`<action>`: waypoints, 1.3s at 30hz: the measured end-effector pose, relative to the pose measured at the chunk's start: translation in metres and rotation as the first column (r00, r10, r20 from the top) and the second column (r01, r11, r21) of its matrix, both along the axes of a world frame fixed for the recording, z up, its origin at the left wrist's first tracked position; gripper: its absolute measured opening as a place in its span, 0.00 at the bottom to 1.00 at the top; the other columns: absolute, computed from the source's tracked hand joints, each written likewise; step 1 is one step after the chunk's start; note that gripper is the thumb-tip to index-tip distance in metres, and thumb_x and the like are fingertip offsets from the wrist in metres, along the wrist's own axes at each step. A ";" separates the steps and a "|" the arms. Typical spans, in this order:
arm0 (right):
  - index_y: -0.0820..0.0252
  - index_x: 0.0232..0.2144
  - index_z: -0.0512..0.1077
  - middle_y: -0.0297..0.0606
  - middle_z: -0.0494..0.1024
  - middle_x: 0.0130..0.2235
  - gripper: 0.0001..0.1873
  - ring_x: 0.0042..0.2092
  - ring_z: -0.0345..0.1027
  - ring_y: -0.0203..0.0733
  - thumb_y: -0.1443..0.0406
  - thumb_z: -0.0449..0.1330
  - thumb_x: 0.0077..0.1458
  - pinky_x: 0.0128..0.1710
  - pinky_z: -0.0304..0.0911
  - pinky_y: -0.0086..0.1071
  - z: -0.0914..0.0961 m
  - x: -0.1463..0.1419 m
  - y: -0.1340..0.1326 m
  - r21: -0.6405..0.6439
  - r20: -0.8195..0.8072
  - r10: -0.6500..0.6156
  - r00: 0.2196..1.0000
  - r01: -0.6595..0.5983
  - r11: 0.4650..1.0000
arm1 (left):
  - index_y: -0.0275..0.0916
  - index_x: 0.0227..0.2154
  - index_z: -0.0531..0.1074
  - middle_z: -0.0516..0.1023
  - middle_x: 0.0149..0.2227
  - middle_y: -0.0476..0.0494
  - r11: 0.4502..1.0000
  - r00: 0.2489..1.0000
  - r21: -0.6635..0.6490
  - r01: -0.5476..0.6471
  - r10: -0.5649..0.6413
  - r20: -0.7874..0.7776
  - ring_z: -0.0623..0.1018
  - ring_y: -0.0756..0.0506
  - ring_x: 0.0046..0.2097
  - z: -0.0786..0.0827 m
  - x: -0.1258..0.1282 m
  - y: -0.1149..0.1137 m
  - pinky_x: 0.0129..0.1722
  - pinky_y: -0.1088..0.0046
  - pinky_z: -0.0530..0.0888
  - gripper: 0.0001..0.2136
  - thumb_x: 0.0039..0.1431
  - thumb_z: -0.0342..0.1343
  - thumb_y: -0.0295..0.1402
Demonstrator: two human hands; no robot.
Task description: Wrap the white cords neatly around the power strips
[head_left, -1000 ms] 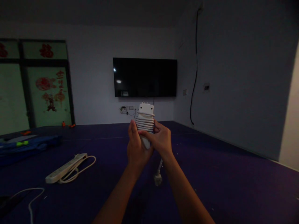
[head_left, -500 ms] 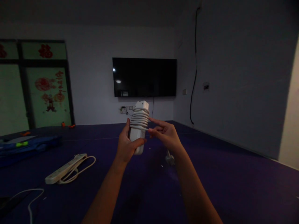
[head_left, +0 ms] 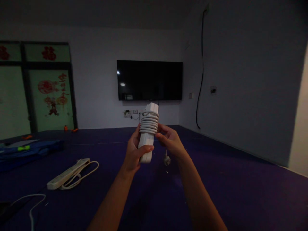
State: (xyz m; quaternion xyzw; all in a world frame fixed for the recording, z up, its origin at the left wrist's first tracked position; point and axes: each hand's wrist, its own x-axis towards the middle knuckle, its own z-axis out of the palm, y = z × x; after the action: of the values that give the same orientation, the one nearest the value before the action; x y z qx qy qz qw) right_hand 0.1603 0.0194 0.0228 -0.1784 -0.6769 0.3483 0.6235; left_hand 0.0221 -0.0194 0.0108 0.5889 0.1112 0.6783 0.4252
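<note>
A white power strip (head_left: 146,141) is held up in front of me, tilted slightly, with its grey-white cord (head_left: 149,124) wound around its upper half in several turns. My left hand (head_left: 134,150) is closed around the strip's lower part, thumb across the front. At the right edge of the coils my right hand (head_left: 170,140) pinches the cord, its fingertips against the strip. Below the right hand dangles the plug (head_left: 166,159) on a short length of cord. The far side of the strip is hidden.
On the purple surface (head_left: 115,199), a second white power strip (head_left: 57,180) with looped cord lies at left. Behind it are blue fabric (head_left: 45,148) and small orange things (head_left: 74,130). A thin white cable (head_left: 31,208) lies near left. A television (head_left: 150,80) hangs on the far wall.
Both hands and the wound strip have shifted a little to the right. My right hand has drawn in against the coils, and the dangling plug has swung left.
</note>
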 end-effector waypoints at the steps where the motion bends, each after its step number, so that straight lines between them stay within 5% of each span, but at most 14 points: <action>1: 0.59 0.48 0.71 0.33 0.71 0.32 0.34 0.19 0.48 0.23 0.54 0.67 0.37 0.15 0.43 0.23 0.000 0.000 0.000 -0.007 0.003 0.034 0.999 -0.034 0.999 | 0.36 0.55 0.62 0.72 0.50 0.39 0.999 0.999 0.011 0.032 -0.032 0.014 0.72 0.42 0.48 0.000 0.000 -0.001 0.42 0.71 0.70 0.38 0.34 0.62 0.28; 6: 0.53 0.54 0.64 0.39 0.72 0.45 0.39 0.18 0.46 0.21 0.52 0.67 0.37 0.13 0.43 0.22 -0.002 -0.006 -0.001 -0.026 -0.016 0.095 0.995 -0.095 0.995 | 0.37 0.48 0.66 0.74 0.36 0.41 0.981 0.982 -0.052 0.188 -0.186 0.031 0.74 0.45 0.35 -0.004 -0.001 -0.003 0.21 0.77 0.66 0.28 0.38 0.57 0.31; 10: 0.52 0.54 0.63 0.41 0.70 0.50 0.39 0.19 0.53 0.23 0.53 0.66 0.38 0.13 0.44 0.22 -0.002 -0.013 -0.005 -0.052 -0.021 0.158 0.987 -0.159 0.986 | 0.36 0.48 0.66 0.72 0.37 0.39 0.967 0.970 -0.073 0.243 -0.240 0.046 0.73 0.46 0.33 -0.007 -0.003 -0.001 0.19 0.77 0.65 0.27 0.39 0.53 0.32; 15: 0.59 0.46 0.68 0.34 0.76 0.33 0.33 0.16 0.48 0.22 0.55 0.68 0.36 0.12 0.42 0.22 -0.004 -0.017 -0.006 -0.118 -0.063 0.219 0.974 -0.225 0.967 | 0.36 0.52 0.63 0.73 0.41 0.38 0.961 0.965 -0.089 0.263 -0.262 0.023 0.73 0.46 0.34 -0.010 -0.008 0.004 0.25 0.72 0.71 0.31 0.39 0.52 0.32; 21: 0.62 0.42 0.71 0.32 0.78 0.26 0.29 0.22 0.67 0.33 0.61 0.70 0.34 0.17 0.57 0.22 -0.006 -0.020 -0.001 -0.143 -0.136 0.133 0.982 -0.152 0.978 | 0.35 0.52 0.63 0.75 0.40 0.39 0.935 0.949 -0.197 0.295 -0.311 -0.052 0.76 0.44 0.33 -0.016 -0.019 0.021 0.24 0.73 0.72 0.30 0.42 0.54 0.35; 25: 0.64 0.44 0.71 0.36 0.80 0.30 0.33 0.29 0.74 0.41 0.63 0.70 0.31 0.26 0.68 0.29 -0.011 -0.022 0.008 -0.125 -0.127 -0.022 0.992 0.006 0.992 | 0.37 0.55 0.61 0.73 0.47 0.38 0.973 0.976 -0.208 0.096 -0.133 -0.171 0.76 0.43 0.43 -0.019 -0.019 0.029 0.36 0.72 0.73 0.33 0.42 0.60 0.32; 29: 0.66 0.46 0.71 0.42 0.81 0.37 0.35 0.38 0.75 0.50 0.61 0.70 0.32 0.36 0.72 0.37 -0.016 -0.020 0.015 -0.108 -0.082 -0.233 0.969 0.224 0.969 | 0.45 0.64 0.38 0.58 0.61 0.35 0.988 0.950 0.006 -0.157 0.153 -0.272 0.67 0.39 0.56 -0.025 -0.006 0.036 0.52 0.62 0.67 0.52 0.37 0.64 0.29; 33: 0.66 0.45 0.73 0.42 0.81 0.36 0.32 0.39 0.76 0.51 0.61 0.69 0.34 0.35 0.72 0.36 -0.019 -0.023 0.014 -0.068 -0.013 -0.375 0.927 0.374 0.925 | 0.39 0.64 0.34 0.46 0.64 0.28 0.787 0.703 0.285 -0.547 0.617 -0.354 0.54 0.34 0.64 -0.038 0.011 0.041 0.58 0.55 0.59 0.55 0.36 0.65 0.32; 39: 0.66 0.50 0.70 0.43 0.80 0.39 0.38 0.41 0.75 0.50 0.63 0.69 0.33 0.40 0.70 0.36 -0.022 -0.034 0.017 -0.028 0.026 -0.432 0.902 0.432 0.901 | 0.36 0.64 0.31 0.44 0.64 0.24 0.619 0.504 0.333 -0.711 0.780 -0.372 0.56 0.31 0.62 -0.045 0.015 0.037 0.54 0.51 0.64 0.52 0.42 0.61 0.35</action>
State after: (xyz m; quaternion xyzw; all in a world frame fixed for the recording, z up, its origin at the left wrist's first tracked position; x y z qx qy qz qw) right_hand 0.1260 0.0359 0.0012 -0.3374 -0.6206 0.2109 0.6757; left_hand 0.0375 0.0180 -0.0346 0.6594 0.4097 0.6303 0.0071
